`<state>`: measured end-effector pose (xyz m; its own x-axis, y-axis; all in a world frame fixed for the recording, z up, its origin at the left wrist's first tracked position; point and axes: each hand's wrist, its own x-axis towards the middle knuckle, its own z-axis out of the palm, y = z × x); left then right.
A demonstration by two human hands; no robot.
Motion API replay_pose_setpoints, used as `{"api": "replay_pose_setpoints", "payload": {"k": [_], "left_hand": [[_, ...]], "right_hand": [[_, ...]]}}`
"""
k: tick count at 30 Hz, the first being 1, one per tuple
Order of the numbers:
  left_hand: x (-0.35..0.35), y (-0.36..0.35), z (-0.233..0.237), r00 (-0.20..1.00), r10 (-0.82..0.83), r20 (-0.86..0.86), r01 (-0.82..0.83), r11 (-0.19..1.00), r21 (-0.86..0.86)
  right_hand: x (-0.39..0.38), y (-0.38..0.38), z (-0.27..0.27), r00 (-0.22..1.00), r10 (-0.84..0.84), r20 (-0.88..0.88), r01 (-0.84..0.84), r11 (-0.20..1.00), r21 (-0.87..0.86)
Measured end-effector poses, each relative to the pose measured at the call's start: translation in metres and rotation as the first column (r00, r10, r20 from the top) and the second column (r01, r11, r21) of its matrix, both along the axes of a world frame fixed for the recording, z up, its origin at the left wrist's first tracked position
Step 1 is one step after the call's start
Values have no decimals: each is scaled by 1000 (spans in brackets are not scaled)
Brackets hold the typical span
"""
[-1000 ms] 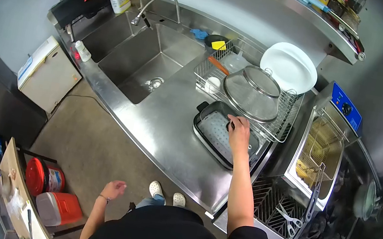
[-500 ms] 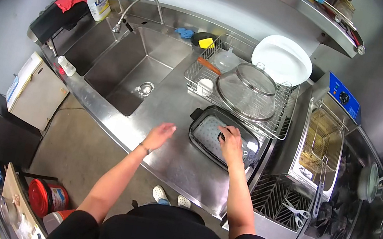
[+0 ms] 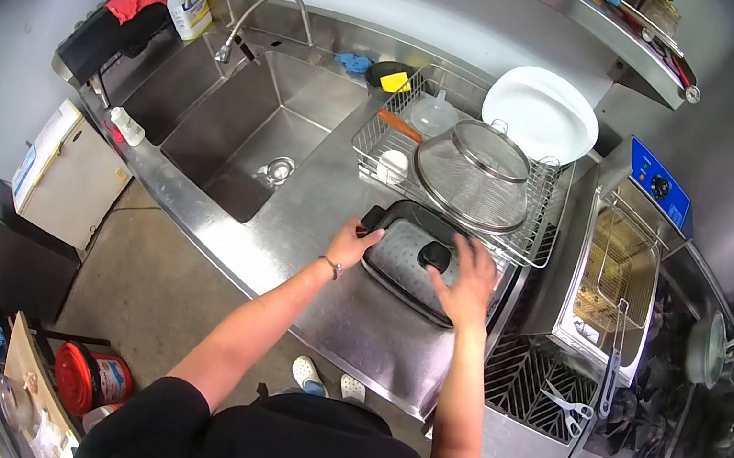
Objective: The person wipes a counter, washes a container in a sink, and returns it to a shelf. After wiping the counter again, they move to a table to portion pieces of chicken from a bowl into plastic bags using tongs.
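A dark rectangular pan [image 3: 389,283] with a see-through lid [image 3: 402,252] sits on the steel counter, below the dish rack. The lid has a black knob [image 3: 433,257] and rests over the pan. My left hand [image 3: 352,246] is at the pan's left end, its thumb by the rim and its fingers at the black handle, partly hidden. Over the right part of the lid, my right hand [image 3: 468,285] has its fingers spread beside the knob and holds nothing.
A wire dish rack [image 3: 366,153] holds a mesh splatter screen [image 3: 462,182], a white platter [image 3: 542,113] and a funnel [image 3: 433,116]. A double sink [image 3: 281,132] lies left. To the right stand a fryer [image 3: 572,283] and a grate with scissors [image 3: 572,408].
My right hand has let go of the lid's knob and opened, shifting right. My left hand has moved up and right from above the counter to the pan's left handle.
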<state>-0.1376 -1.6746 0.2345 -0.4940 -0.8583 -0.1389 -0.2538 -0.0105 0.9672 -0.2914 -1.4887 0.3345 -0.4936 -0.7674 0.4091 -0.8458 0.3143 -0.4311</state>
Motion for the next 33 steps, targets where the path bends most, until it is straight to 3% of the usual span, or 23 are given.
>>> {"api": "replay_pose_setpoints", "payload": {"k": [1, 3, 4, 6, 8, 9, 10, 11, 12, 13, 15, 16, 17, 19, 20, 23, 24, 27, 28, 29, 33], "left_hand": [[3, 1, 0, 1000, 4, 0, -4, 1000, -3], [9, 7, 11, 998, -15, 56, 14, 1000, 21], [8, 7, 13, 998, -5, 56, 4, 1000, 20], [5, 9, 10, 979, 25, -202, 17, 979, 202], [6, 14, 6, 977, 43, -209, 12, 967, 255], [11, 13, 7, 975, 42, -218, 27, 952, 304], [17, 17, 10, 968, 36, -249, 42, 953, 301], [21, 25, 11, 959, 34, -282, 53, 954, 295], [40, 32, 12, 951, 81, -297, 5, 961, 276], [41, 48, 6, 949, 62, -310, 28, 961, 276], [58, 64, 4, 930, 99, -354, 39, 931, 363], [67, 74, 3, 915, 130, -382, 15, 935, 353], [77, 82, 4, 899, 158, -410, -7, 938, 346], [99, 103, 30, 869, 233, -437, -76, 934, 348], [110, 112, 37, 859, 261, -441, -122, 940, 319], [154, 141, 58, 803, 362, -474, -260, 928, 268], [173, 153, 63, 795, 382, -470, -316, 924, 217], [230, 204, 63, 709, 497, -501, -470, 862, 190], [251, 227, 63, 674, 551, -492, -529, 825, 199], [269, 251, 62, 631, 607, -483, -590, 780, 208], [333, 368, 66, 381, 807, -452, -826, 516, 225]], "right_hand": [[-6, 16, -6, 993, -115, 6, 114, 992, 56], [-14, 35, -29, 946, -268, 180, 253, 962, 105], [-17, 37, -38, 944, -225, 243, 222, 974, 42], [-23, 37, -47, 916, -174, 360, 229, 967, -114], [-38, 33, -67, 893, -183, 412, 298, 925, -237], [-51, 36, -92, 808, -183, 560, 341, 921, -190], [-40, 40, -71, 704, -248, 665, 380, 923, -59], [-54, 48, -97, 526, -101, 845, 313, 946, -82], [-38, 50, -84, 151, 243, 958, 353, 892, -282], [-29, 54, -75, 168, 228, 959, 344, 898, -273], [-38, 68, -101, 385, 211, 899, 183, 937, -298], [-35, 65, -96, 269, 163, 949, 245, 942, -231], [-33, 64, -100, 268, 175, 947, 203, 951, -233], [-27, 63, -107, 409, 185, 894, 111, 962, -249], [-15, 53, -99, 218, 256, 942, 174, 939, -296], [21, 31, -64, 114, 296, 948, 72, 950, -305], [39, 22, -49, -24, 326, 945, 61, 944, -324], [81, 6, -43, -69, 338, 939, -217, 913, -345], [106, 3, -39, -74, 395, 916, -295, 868, -399], [135, 5, -23, -167, 409, 897, -413, 797, -440], [232, 12, -41, -301, 304, 904, -721, 548, -424]]}}
